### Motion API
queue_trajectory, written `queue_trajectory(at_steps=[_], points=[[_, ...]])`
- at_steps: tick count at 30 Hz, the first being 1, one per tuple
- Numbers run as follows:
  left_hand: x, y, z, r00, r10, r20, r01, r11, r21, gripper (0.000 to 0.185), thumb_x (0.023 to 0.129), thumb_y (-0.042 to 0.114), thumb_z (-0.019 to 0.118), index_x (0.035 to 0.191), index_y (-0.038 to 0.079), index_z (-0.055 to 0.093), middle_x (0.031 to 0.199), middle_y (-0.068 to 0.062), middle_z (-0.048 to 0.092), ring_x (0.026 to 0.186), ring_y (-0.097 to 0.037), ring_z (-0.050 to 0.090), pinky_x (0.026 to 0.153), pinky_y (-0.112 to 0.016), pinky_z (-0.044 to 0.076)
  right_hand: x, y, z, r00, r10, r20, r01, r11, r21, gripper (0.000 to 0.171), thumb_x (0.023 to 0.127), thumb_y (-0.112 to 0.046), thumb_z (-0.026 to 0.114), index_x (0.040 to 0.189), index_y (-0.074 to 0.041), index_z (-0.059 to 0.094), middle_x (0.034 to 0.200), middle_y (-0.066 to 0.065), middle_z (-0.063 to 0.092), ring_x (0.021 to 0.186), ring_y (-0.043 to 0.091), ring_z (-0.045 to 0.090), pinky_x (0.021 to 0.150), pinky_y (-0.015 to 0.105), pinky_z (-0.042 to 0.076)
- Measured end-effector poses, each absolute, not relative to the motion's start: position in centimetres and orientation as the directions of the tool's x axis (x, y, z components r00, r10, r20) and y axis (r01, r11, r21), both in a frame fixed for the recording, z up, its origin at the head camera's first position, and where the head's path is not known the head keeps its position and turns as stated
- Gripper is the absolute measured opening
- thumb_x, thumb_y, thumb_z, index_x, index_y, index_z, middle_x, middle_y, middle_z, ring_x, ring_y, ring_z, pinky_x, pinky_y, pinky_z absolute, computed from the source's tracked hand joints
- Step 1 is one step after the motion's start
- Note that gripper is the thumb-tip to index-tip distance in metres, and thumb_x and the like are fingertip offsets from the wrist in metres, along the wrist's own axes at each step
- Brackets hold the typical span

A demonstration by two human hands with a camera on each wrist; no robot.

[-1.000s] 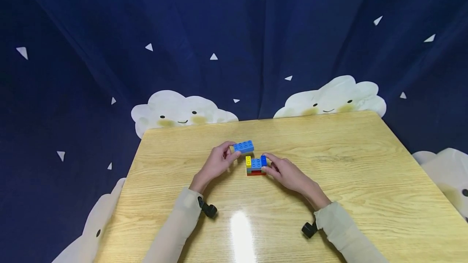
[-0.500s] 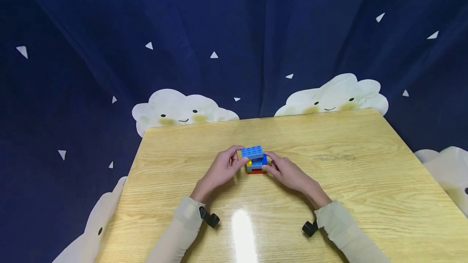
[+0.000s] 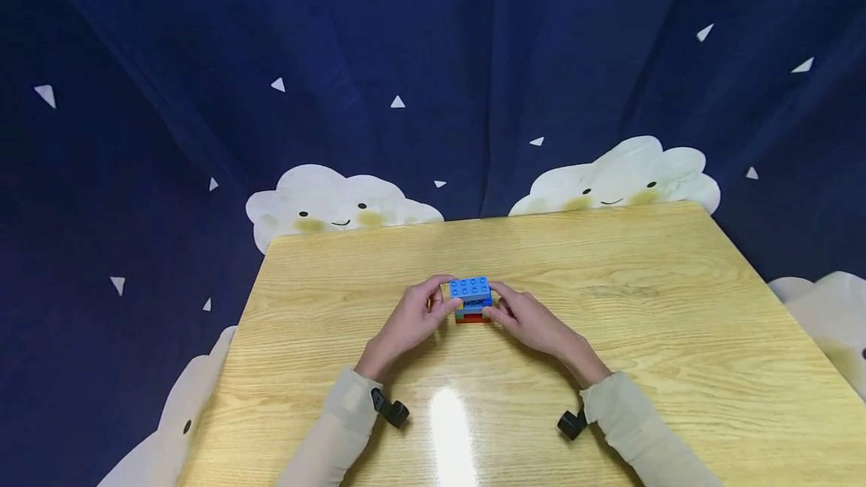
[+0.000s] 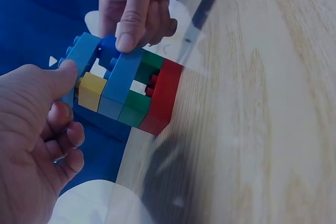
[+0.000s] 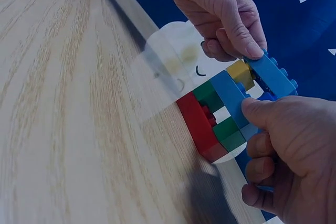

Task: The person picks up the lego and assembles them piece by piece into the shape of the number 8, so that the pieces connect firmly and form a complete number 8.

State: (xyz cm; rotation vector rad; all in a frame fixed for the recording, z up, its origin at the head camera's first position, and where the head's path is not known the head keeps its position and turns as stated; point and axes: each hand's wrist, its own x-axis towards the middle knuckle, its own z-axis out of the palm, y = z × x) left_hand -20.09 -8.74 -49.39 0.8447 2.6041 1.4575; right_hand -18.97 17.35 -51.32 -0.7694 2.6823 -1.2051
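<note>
A light-blue eight-stud toy brick is pinched at its left end between the thumb and fingers of my left hand. It lies over the top of a small brick stack, close above a yellow brick and a dark-blue brick. Below these come a second light-blue brick, two green bricks with a gap between them, and a long red brick at the bottom. My right hand grips the stack's right end, its thumb on the near side by the middle light-blue brick.
The stack stands on a wooden table. A dark-blue curtain with white triangles and clouds hangs behind the far edge. Black wrist cameras sit below both hands.
My left hand has carried the light-blue brick to the right and toward me, from behind the stack's left to over its top. The right hand has stayed at the stack's right end.
</note>
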Motion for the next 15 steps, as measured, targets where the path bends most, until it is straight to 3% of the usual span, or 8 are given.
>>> queue_trajectory(at_steps=[8, 15], points=[[-19.80, -9.16, -49.71, -0.857, 0.461, 0.230, 0.441, 0.427, 0.789, 0.041, 0.102, 0.025, 0.070, 0.139, 0.008, 0.063, 0.073, 0.002, 0.050, 0.059, -0.006, 0.041, 0.056, -0.022, 0.036, -18.97, 16.80, -51.44, -0.865, -0.493, 0.088, -0.391, 0.555, -0.735, 0.055, 0.108, -0.030, 0.060, 0.154, -0.002, 0.046, 0.068, -0.008, 0.048, 0.056, 0.004, 0.039, 0.054, 0.023, 0.033], [-19.74, -9.36, -49.70, -0.855, 0.458, 0.243, 0.460, 0.455, 0.763, 0.042, 0.101, 0.024, 0.072, 0.139, 0.008, 0.064, 0.076, 0.002, 0.052, 0.060, -0.005, 0.041, 0.056, -0.022, 0.035, -19.10, 16.35, -51.61, -0.865, -0.494, 0.092, -0.398, 0.561, -0.726, 0.048, 0.109, -0.032, 0.059, 0.149, -0.008, 0.051, 0.067, -0.008, 0.048, 0.056, 0.004, 0.039, 0.055, 0.022, 0.032]])
